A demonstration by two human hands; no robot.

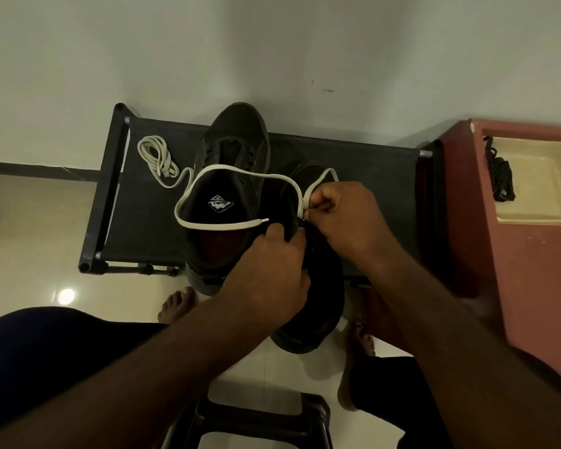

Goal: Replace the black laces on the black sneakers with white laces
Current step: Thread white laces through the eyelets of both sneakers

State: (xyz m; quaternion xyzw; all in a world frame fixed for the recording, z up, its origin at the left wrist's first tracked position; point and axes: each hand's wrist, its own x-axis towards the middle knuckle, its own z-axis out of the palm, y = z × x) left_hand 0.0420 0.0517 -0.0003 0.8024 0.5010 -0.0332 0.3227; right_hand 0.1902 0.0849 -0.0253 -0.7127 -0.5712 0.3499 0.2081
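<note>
- landmark = near sneaker (pixel 308 306), the one being worked on; its toe end hangs off the front edge of the desk (pixel 136 222), toward the person
- left hand (pixel 269 270) on top of the near sneaker, fingers curled round its upper at the eyelet area, holding it steady
- right hand (pixel 344 215) just behind the left hand, over the same sneaker; thumb and fingers pinch the white lace (pixel 240 171) close to one tip
- rest of that lace is loose; it loops out left of the near sneaker and drapes over the open mouth of the far sneaker (pixel 234 150); its other tip lies free just beside the left hand's knuckles
- how many eyelets are threaded: cannot tell, the hands cover them; given the slack, I'd judge one pair at most
- far sneaker sits touching the near sneaker's left side; its eyelets look bare, no lace of either colour
- spare white lace (pixel 157 155) is bundled on the desk, well left of the near sneaker, past the far one; untouched
- black laces (pixel 501 176): a dark cord bundle in the cream tray (pixel 538 218), well right of the near sneaker; likely both old laces, so removal looks done
- status estimate: strip phase complete; relacing of shoe one barely started; shoe two not begun
- left to do: finish threading the near sneaker, even out the ends; then lace the far sneaker with the spare
</note>
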